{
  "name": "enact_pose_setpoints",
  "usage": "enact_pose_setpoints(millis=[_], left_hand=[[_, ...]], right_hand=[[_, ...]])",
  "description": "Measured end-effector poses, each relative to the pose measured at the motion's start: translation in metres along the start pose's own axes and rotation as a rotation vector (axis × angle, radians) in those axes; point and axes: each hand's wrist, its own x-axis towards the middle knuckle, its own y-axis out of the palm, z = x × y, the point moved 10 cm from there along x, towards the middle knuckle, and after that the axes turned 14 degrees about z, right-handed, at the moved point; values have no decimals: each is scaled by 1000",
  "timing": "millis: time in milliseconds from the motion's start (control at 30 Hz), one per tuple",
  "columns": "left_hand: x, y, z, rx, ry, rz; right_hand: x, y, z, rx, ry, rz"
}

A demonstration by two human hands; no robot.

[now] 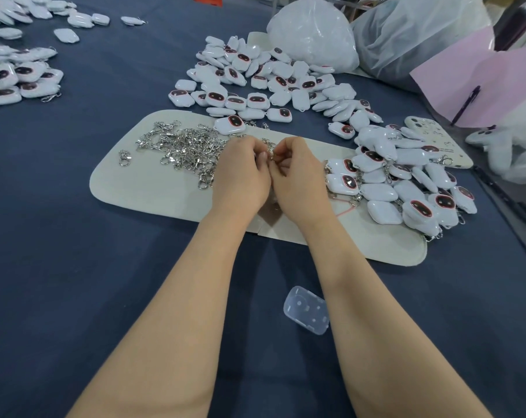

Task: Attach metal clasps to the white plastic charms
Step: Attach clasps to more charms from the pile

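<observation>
White plastic charms, dark oval faces, in pile at far left of blue table. Heap of metal clasps on left part of pale mat. Hands together over mat middle: left hand and right hand, fingers curled, pinch one clasp between fingertips. Clear plastic case on table between forearms. Second charm pile behind mat; third charm pile at right mat end, clasps attached. White plastic bag far behind, contents cannot tell. Phone at right: print too blurred to read.
</observation>
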Motion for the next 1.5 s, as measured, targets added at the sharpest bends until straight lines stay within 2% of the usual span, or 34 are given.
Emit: enact_pose_setpoints(millis=[167,400,900,1200,1500], left_hand=[[-1,-1,-5,-25,15,-26],[-5,0,-5,-38,4,-49],[-7,-6,-11,-124,75,-105],[-5,-3,-10,-77,81,-44],[-1,3,-4,-163,31,43]], right_hand=[[-3,-9,2,28,-21,-84],[-2,-5,-1,29,-3,-70],[-3,-10,-9,214,65,-155],[-7,-15,9,8,-83,-129],[-9,-18,18,-89,-160,-141]])
